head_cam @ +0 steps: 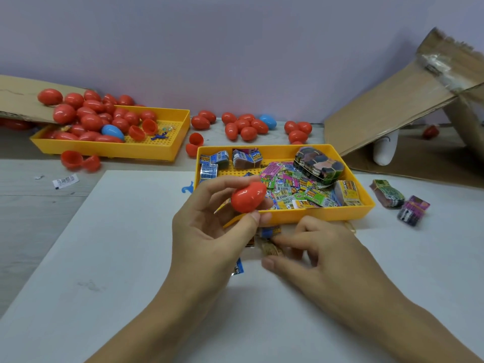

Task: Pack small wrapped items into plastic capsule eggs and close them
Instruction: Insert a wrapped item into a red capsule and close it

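White tabletop w/ two yellow trays. Left hand (209,226) pinched a closed red egg (248,197) above the near tray's (314,218) front edge. Right hand (319,247), fingers loosely curled, touched a wrapped item (272,249) on the table; grip unclear. Prob. between eggs: next, set egg aside, pick item up.

White sheet (104,258) bare left of hands, near yellow tray (314,216) walls off the front, far tray (167,150) and loose red eggs (243,127) crowd the back, leaning cardboard (392,121) blocks right rear
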Motion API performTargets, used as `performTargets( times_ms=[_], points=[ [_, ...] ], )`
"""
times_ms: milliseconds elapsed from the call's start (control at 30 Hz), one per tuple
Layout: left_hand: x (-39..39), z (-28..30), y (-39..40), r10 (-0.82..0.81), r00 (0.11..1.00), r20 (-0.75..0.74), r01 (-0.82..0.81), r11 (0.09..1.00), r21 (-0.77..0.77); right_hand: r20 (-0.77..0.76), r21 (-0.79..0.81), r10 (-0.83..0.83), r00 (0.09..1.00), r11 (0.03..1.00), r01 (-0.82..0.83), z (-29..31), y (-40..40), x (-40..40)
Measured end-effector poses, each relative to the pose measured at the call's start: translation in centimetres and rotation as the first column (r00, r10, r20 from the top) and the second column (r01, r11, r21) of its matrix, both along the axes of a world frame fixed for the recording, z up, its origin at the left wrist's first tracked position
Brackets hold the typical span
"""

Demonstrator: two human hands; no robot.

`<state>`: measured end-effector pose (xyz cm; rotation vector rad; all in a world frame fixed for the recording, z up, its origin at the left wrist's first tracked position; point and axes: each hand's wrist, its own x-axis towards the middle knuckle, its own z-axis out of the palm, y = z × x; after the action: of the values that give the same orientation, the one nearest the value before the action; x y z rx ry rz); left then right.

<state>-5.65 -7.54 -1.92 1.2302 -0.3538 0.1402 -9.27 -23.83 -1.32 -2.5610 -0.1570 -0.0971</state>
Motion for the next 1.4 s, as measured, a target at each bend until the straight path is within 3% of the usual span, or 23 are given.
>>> performTargets(
  times_ms=[100,167,300,433,633,700,767,833,967,1100,1233,1300,1400],
  points=[
    [0.0,-0.1,0.0,-0.015,1.0,-0.003,0.015,1.0,0.019,0.068,0.123,-0.009,0.998,0.992,0.0,-0.1,-0.1,0.1],
    [-0.1,-0.2,0.0,-0.011,1.0,-0.008,0.012,0.999,0.034,0.083,0.33,-0.025,0.996,0.944,-0.004,0.0,0.1,0.2],
    [-0.3,0.0,0.1,0.051,0.999,-0.007,-0.05,0.998,0.04,-0.108,0.807,0.039,0.993,0.587,0.065,1.0,0.2,0.2],
    [-0.4,0.2,0.2,0.091,0.996,-0.012,-0.09,0.991,0.094,-0.239,0.923,0.03,0.97,0.318,0.218,1.3,-0.2,0.6],
    [-1.0,0.2,0.0,-0.016,1.0,0.02,0.007,0.926,0.379,-0.327,0.933,0.155,0.932,0.212,0.292,1.8,-0.1,0.5],
    [-1.0,0.4,-0.1,-0.053,0.999,0.01,0.044,0.912,0.408,-0.299,0.93,0.154,0.942,0.27,0.251,2.1,0.1,0.4],
    [-0.9,0.4,-0.2,-0.065,0.998,-0.008,0.063,0.914,0.402,-0.192,0.875,0.065,0.979,0.463,0.141,2.1,0.3,0.1],
    [-0.8,0.3,-0.3,-0.072,0.997,-0.015,0.072,0.932,0.355,-0.111,0.829,0.02,0.994,0.553,0.082,2.2,0.5,-0.2],
    [-0.6,0.2,-0.1,-0.081,0.991,-0.109,0.101,0.977,0.19,-0.066,0.803,-0.024,0.998,0.592,0.068,1.9,0.6,-0.3],
    [-0.5,0.3,0.0,-0.044,0.993,-0.111,0.065,0.979,0.195,0.02,0.771,-0.11,0.994,0.634,0.054,1.7,0.1,-0.3],
    [-0.6,0.4,-0.1,-0.067,0.992,-0.104,0.087,0.977,0.197,0.109,0.733,-0.06,0.992,0.679,-0.04,1.6,0.2,-0.4],
    [-0.6,0.4,-0.1,-0.077,0.991,-0.114,0.098,0.977,0.191,0.083,0.744,-0.043,0.996,0.668,-0.033,1.6,0.2,-0.4],
    [-0.5,0.5,-0.1,-0.071,0.988,-0.14,0.097,0.977,0.188,-0.055,0.821,0.002,0.999,0.569,0.044,1.8,0.0,-0.2]
  ],
)
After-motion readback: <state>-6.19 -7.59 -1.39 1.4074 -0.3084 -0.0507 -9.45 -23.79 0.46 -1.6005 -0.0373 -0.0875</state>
